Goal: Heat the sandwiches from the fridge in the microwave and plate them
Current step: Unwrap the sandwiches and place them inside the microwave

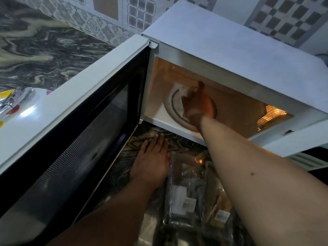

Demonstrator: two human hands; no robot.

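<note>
The white microwave (pixel 230 41) stands open and lit inside, its door (pixel 74 118) swung out to the left. My right hand (pixel 197 103) reaches into the cavity, back up, over the glass turntable (pixel 173 107). A pale piece (pixel 181 87) shows just beyond its fingers; whether the hand holds it is hidden. My left hand (pixel 152 158) rests flat on the dark marbled counter (pixel 138 139) below the door. Right beside it lie clear plastic sandwich packs (pixel 184 190) with labels, one with bread showing (pixel 218 197).
A white surface with coloured shapes and a shiny metal item (pixel 21 103) lies left of the door. Patterned tiles (pixel 110 16) back the counter. The open door blocks the left side; my right forearm crosses above the packs.
</note>
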